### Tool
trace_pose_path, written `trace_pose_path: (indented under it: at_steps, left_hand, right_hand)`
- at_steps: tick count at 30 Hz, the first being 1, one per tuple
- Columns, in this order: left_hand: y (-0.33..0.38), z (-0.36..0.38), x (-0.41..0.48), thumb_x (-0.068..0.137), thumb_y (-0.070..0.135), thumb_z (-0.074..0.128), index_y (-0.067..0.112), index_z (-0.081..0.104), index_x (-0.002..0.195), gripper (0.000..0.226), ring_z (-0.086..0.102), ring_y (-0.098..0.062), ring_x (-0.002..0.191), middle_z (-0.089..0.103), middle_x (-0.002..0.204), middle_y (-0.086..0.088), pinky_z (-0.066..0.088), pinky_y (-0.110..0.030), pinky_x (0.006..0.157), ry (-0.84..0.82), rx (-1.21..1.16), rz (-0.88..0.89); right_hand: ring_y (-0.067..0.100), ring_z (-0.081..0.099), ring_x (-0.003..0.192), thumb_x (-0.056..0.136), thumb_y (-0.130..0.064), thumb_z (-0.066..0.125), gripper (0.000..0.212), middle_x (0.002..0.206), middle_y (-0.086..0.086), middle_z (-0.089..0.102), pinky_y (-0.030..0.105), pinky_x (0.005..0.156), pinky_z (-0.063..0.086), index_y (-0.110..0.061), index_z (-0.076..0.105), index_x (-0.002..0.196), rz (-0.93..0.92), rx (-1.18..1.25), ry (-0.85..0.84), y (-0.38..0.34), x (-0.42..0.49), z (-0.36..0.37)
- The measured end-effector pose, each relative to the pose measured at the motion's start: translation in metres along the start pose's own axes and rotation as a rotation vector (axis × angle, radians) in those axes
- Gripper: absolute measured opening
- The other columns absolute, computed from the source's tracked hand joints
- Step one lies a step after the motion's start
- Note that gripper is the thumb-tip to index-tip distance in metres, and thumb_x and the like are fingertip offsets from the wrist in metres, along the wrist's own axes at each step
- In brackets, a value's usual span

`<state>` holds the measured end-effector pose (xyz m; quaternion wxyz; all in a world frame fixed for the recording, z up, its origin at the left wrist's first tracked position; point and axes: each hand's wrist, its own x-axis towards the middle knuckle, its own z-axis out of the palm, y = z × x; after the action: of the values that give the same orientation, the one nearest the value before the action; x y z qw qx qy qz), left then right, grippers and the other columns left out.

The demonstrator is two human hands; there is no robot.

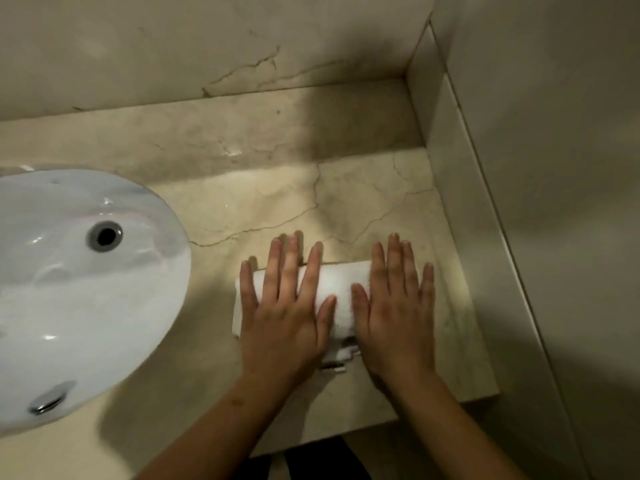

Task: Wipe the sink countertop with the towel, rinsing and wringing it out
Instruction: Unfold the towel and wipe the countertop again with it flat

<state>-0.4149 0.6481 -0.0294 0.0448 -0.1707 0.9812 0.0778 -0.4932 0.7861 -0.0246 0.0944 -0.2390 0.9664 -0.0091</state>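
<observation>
The folded white cloth towel is pinned flat on the beige marble countertop under both spread-open hands, left hand and right hand side by side.

Your left hand and your right hand lie flat, palms down, side by side, fingers straight and a little spread, thumbs nearly touching; both forearms are bare.

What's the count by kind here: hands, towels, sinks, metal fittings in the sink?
Hands: 2, left hand and right hand, both flat on the towel
Towels: 1, white towel
Sinks: 1, white sink
Metal fittings: 2, overflow hole and drain
Total: 6
</observation>
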Motion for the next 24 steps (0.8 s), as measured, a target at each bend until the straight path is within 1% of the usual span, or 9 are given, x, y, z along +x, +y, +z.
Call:
trace_pose_path:
  at_steps: [4,7,9,11,15,18,20,22,24]
  left_hand:
    - [-0.001,-0.004,0.084,0.107,0.057,0.017,0.023,0.010,0.166,0.069,-0.007,-0.027,0.160,0.001,0.174,-0.010,0.002,-0.060,0.126,0.042,-0.043,0.042]
    - [0.000,-0.011,0.166,0.104,0.060,0.002,0.026,-0.005,0.165,0.070,-0.019,-0.024,0.158,-0.014,0.173,-0.007,-0.004,-0.062,0.125,0.056,-0.036,0.001]
    - [0.002,-0.021,0.201,0.104,0.061,0.001,0.025,-0.003,0.165,0.071,-0.018,-0.024,0.159,-0.013,0.173,-0.006,-0.007,-0.064,0.123,0.066,0.008,-0.045]
    - [0.007,-0.020,0.206,0.107,0.059,0.007,0.022,0.002,0.166,0.070,-0.013,-0.025,0.160,-0.008,0.174,-0.007,-0.008,-0.065,0.123,0.120,0.008,-0.096]
    - [0.013,-0.002,0.180,0.108,0.056,0.011,0.022,0.001,0.166,0.068,-0.008,-0.021,0.160,-0.005,0.174,-0.008,-0.002,-0.058,0.127,0.149,-0.116,-0.184]
    - [0.010,-0.001,0.212,0.109,0.053,0.012,0.021,-0.002,0.166,0.067,-0.004,-0.023,0.161,-0.002,0.174,-0.010,-0.004,-0.055,0.127,0.191,-0.119,-0.177]
    - [0.004,-0.006,0.238,0.109,0.054,0.012,0.022,-0.008,0.164,0.067,-0.007,-0.024,0.160,-0.004,0.174,-0.011,-0.007,-0.054,0.127,0.199,-0.125,-0.196]
    - [-0.007,-0.008,0.259,0.109,0.053,0.019,0.017,0.005,0.164,0.067,0.002,-0.029,0.160,0.010,0.172,-0.015,-0.002,-0.056,0.128,0.241,-0.122,-0.196]
    - [-0.015,-0.008,0.275,0.109,0.051,0.026,0.012,0.025,0.159,0.063,0.016,-0.033,0.156,0.027,0.165,-0.017,0.006,-0.058,0.127,0.284,-0.111,-0.195]
  right_hand:
    - [0.025,0.006,0.159,0.107,-0.050,0.009,0.067,0.171,0.011,0.017,0.055,0.127,0.007,-0.013,0.022,0.162,0.035,0.020,0.115,0.016,0.077,-0.010]
    - [0.027,0.010,0.158,0.106,-0.053,0.021,0.070,0.170,0.013,0.017,0.052,0.128,0.008,-0.009,0.022,0.161,0.050,0.046,0.160,0.025,0.167,-0.030]
    - [0.031,0.016,0.157,0.107,-0.050,0.030,0.069,0.168,0.017,0.022,0.047,0.128,0.014,-0.004,0.030,0.158,0.065,0.076,0.179,0.029,0.197,-0.046]
    - [0.030,0.022,0.155,0.108,-0.047,0.027,0.066,0.167,0.016,0.026,0.044,0.128,0.015,-0.004,0.032,0.158,0.019,0.091,0.200,0.022,0.193,-0.047]
    - [0.024,0.015,0.158,0.108,-0.047,0.014,0.066,0.170,0.012,0.020,0.043,0.129,0.009,-0.008,0.020,0.161,-0.026,0.099,0.189,0.013,0.183,-0.027]
    - [0.033,0.023,0.154,0.105,-0.042,0.010,0.067,0.165,0.020,0.029,0.052,0.127,0.016,-0.007,0.038,0.154,-0.062,-0.030,0.136,0.017,0.214,-0.031]
    - [0.042,0.032,0.149,0.102,-0.037,0.015,0.063,0.157,0.026,0.038,0.060,0.122,0.022,-0.005,0.055,0.139,-0.103,-0.065,0.124,0.009,0.237,-0.032]
    - [0.041,0.039,0.146,0.104,-0.038,0.024,0.060,0.154,0.026,0.044,0.058,0.122,0.022,-0.002,0.055,0.141,-0.033,0.025,0.171,0.001,0.263,-0.032]
    - [0.037,0.035,0.149,0.105,-0.043,0.034,0.063,0.159,0.024,0.038,0.050,0.126,0.015,-0.001,0.042,0.151,-0.007,0.150,0.230,-0.002,0.285,-0.034]
